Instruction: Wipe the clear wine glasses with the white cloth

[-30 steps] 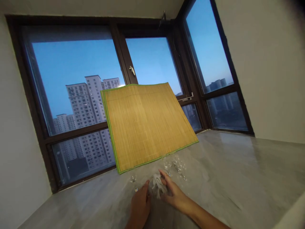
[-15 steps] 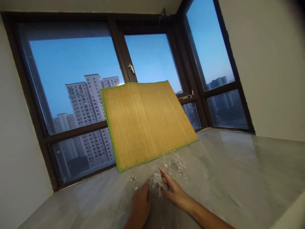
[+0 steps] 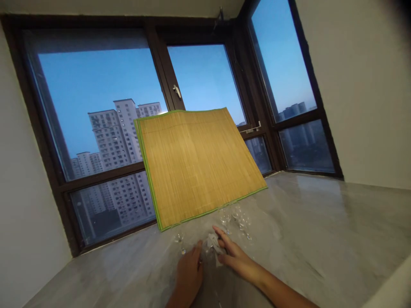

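Observation:
My left hand (image 3: 188,273) curls round a clear stemmed glass that I can barely make out, low in the middle of the view. My right hand (image 3: 231,254) pinches a small white cloth (image 3: 213,244) against that glass. Both hands hover just above the grey marble sill (image 3: 308,239). Three small clear glasses (image 3: 236,219) stand just beyond my right hand. Another little glass (image 3: 180,240) stands beyond my left fingertips.
A bamboo mat (image 3: 195,164) with green edging leans against the dark-framed window (image 3: 96,128) behind the glasses. White walls close the sill in at the left and right. Tower blocks and evening sky show outside.
The cloth has bunched smaller under my right fingers. The camera has tipped down slightly. My hands stay in the same spot.

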The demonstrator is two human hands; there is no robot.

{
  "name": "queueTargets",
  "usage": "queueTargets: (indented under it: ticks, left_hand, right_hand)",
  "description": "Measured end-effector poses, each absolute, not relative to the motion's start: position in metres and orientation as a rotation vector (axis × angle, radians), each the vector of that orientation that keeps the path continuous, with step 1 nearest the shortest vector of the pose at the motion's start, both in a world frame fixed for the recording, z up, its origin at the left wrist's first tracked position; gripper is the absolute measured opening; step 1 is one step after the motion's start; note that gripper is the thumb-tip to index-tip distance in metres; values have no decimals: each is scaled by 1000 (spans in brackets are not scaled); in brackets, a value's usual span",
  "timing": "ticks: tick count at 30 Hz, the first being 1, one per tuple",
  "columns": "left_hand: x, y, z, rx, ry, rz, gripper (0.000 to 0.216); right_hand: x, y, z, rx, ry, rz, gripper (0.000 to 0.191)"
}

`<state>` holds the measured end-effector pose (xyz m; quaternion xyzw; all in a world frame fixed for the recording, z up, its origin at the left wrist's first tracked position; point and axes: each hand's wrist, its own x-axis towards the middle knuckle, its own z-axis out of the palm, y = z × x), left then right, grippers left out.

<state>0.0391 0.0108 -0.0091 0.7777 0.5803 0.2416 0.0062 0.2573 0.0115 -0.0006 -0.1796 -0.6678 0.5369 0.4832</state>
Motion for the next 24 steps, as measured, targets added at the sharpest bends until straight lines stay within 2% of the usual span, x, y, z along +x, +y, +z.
queueTargets:
  ticks: [11, 17, 21, 24]
  left_hand:
    - [47, 3, 1, 2579, 1835, 626, 64]
    - [55, -5, 15, 2698, 1765, 444, 61]
    - [48, -2, 18, 2715, 1797, 508, 56]
    - [39, 5, 14, 2742, 1829, 558, 53]
  right_hand:
    - [257, 13, -9, -614, -1655, 1300, 95]
    - [253, 12, -15, -638, -1758, 1260, 89]
    - [247, 16, -16, -561, -1792, 1177, 98]
    - [244, 19, -22, -594, -1893, 991, 102]
